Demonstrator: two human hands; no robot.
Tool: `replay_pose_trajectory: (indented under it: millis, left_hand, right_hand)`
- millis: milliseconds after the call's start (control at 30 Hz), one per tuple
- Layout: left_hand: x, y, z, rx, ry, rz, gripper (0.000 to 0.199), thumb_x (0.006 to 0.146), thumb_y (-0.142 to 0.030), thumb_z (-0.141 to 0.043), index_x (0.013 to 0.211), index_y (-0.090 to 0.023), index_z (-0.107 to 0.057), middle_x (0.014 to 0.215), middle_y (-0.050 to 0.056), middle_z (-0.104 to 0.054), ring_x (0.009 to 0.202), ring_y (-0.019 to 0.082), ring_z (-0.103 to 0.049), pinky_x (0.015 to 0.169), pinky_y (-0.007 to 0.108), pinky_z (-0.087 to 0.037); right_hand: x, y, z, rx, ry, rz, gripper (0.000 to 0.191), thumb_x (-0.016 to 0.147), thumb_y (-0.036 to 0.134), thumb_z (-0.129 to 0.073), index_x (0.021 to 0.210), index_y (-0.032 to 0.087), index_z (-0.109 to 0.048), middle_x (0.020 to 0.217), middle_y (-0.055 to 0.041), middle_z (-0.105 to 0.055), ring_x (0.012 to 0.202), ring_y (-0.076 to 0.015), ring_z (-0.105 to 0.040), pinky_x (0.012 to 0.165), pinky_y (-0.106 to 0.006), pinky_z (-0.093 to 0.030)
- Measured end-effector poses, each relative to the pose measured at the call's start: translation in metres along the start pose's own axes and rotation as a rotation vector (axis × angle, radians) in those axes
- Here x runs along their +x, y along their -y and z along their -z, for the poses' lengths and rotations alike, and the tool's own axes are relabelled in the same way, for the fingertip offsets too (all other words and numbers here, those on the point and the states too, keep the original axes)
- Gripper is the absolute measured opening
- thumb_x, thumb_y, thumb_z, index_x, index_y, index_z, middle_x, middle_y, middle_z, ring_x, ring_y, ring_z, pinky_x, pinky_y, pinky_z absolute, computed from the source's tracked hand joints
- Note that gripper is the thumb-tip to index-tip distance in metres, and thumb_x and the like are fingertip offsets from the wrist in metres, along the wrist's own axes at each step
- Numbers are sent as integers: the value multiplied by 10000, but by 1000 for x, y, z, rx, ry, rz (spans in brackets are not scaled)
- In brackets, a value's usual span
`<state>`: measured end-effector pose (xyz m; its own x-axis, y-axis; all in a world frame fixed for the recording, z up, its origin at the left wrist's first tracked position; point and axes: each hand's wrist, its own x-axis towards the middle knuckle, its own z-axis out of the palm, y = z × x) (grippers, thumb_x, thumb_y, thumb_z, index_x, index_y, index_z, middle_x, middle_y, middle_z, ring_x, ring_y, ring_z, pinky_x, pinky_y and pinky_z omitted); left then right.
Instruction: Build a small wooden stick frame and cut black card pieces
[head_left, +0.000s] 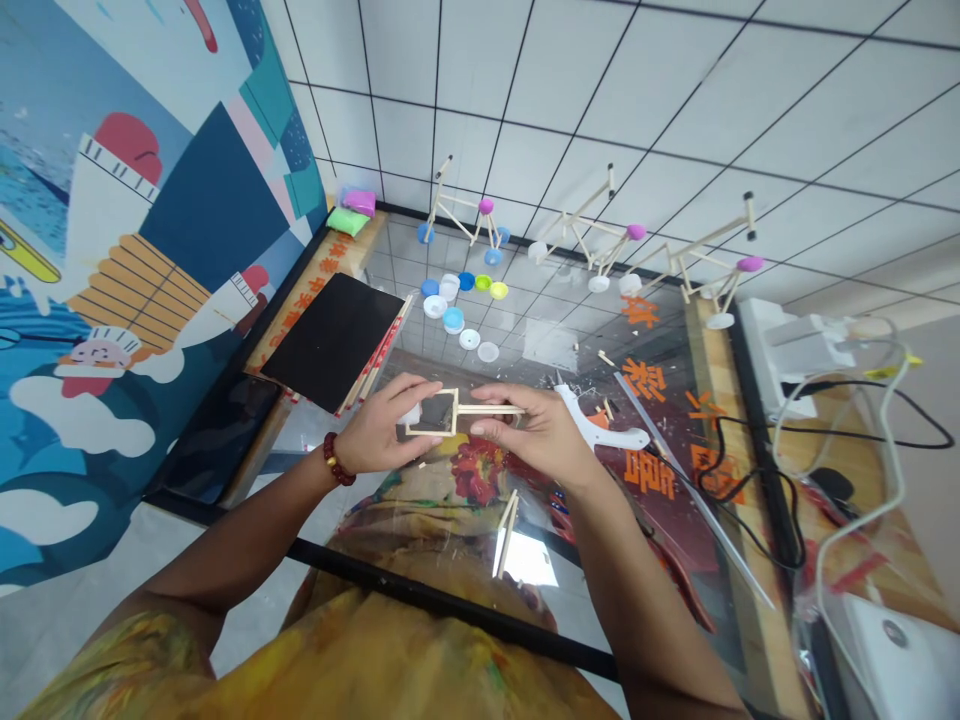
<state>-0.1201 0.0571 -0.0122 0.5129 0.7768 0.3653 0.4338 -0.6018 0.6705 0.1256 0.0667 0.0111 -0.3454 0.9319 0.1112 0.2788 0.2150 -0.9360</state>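
Between my hands is a small frame of pale wooden sticks [454, 412], a rectangle with a stem pointing right. My left hand [386, 422], with a dark red bead bracelet at its wrist, grips the frame's left end between thumb and fingers. The stem's right end is pinched by my right hand [536, 425]. A white hot glue gun [596, 425] lies on the glass table just right of my right hand. Nearer my body, a few loose sticks [507, 535] rest on the glass.
Three stick models [469, 222] with coloured caps stand along the far edge. Bottle caps [469, 339] lie mid-table. A black board [334, 340] is at left. Glue sticks or rods [694, 490], a black cable [795, 535] and a power strip [787, 345] are at right.
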Motion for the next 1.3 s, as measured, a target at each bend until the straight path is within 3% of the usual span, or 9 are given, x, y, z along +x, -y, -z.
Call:
replay_pose_trajectory:
  millis: [133,233,333,467,600,767,933,1133,1300]
  left_hand:
    - [2,-10,7,-238,106,52,483,865,-325,-629,1317,-179,-545,1119,128,-652,1019,240,-610,886,369,-495]
    - [2,-14,6,-500,217,274,403,920,-427,-529,1207,-163,-633,1008,117,-687,858,208,-645,716,298,-507]
    - [0,-13,0,-817,298,496,534,923,-563,-446,1162,-136,-658,906,123,-692,689,175,-632,530,239,-443]
    - [-2,-5,-13,-1075,313,603,688,878,-693,-391,1101,-111,-683,853,147,-689,625,166,-625,456,220,-406]
    - [-2,-1,-18,-1158,278,662,709,851,-729,-397,1045,-112,-684,828,132,-672,604,152,-623,427,200,-406]
    - [4,-6,-17,-1196,143,723,592,861,-678,-457,914,-120,-649,755,81,-637,513,112,-582,369,176,-376]
    - [7,-11,-21,-1161,-41,795,458,859,-587,-551,836,-131,-590,781,40,-614,486,106,-594,345,182,-389]
    - [3,-11,-29,-1071,-144,753,429,887,-553,-530,777,-139,-557,700,13,-603,459,97,-579,349,184,-377]
    - [2,-12,-30,-1032,-138,749,434,881,-560,-531,757,-144,-549,674,3,-593,451,93,-569,346,180,-356]
  right_hand:
    - [-3,9,11,149,52,-79,307,730,347,-787,1002,214,-737,778,-6,-720,661,-134,-644,623,-253,-526]
    - [-5,8,15,246,57,-128,312,702,359,-810,971,216,-744,721,5,-700,606,-119,-613,573,-242,-497]
    - [-3,3,12,377,80,-181,299,679,370,-825,924,217,-749,721,2,-703,593,-118,-607,561,-247,-489]
    - [3,-4,0,404,36,-206,260,734,422,-775,881,209,-754,624,7,-663,551,-117,-583,536,-248,-470]
    - [8,-9,-9,335,-64,-89,222,755,439,-752,769,217,-752,791,-24,-719,725,-140,-635,663,-269,-505]
    - [7,-11,-13,375,-75,-198,305,756,485,-739,842,193,-747,607,11,-649,545,-105,-562,532,-238,-467]
    - [6,-10,-19,411,-138,-231,303,737,475,-757,832,188,-737,590,14,-652,529,-105,-572,516,-232,-474]
    - [5,-12,-29,429,-245,-263,290,722,457,-772,827,190,-725,587,6,-667,532,-121,-602,526,-250,-509]
    - [5,-14,-29,412,-205,-268,295,719,469,-768,815,195,-714,582,13,-661,525,-119,-599,526,-250,-512]
